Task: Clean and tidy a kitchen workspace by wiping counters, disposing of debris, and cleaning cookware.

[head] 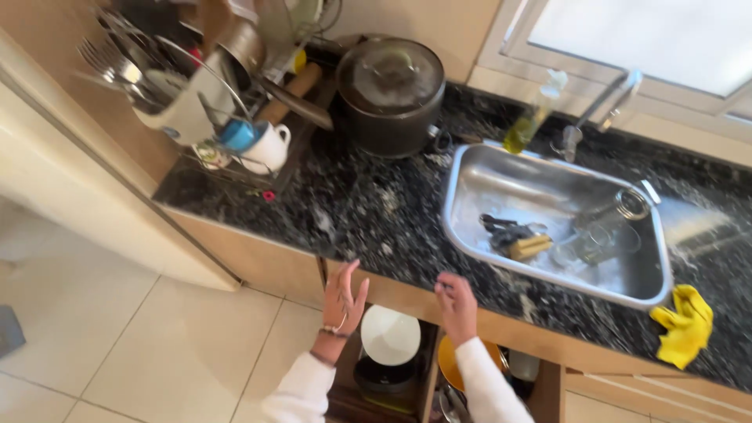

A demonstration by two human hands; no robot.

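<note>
Head view shows both hands empty and open, left hand (343,301) and right hand (457,307), above a white plate (390,335) in the open cupboard (429,368), lower centre. I judge it best to take the plate by its rim with a firm grip, clear of the dark surface (352,204) edge.

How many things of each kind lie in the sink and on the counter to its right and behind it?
Glasses in the sink: 2
Metal cup: 1
Sponge: 1
Yellow cloth: 1
Soap bottle: 1
Total: 6
The dark thing beside the sponge is too blurred to name.
</note>
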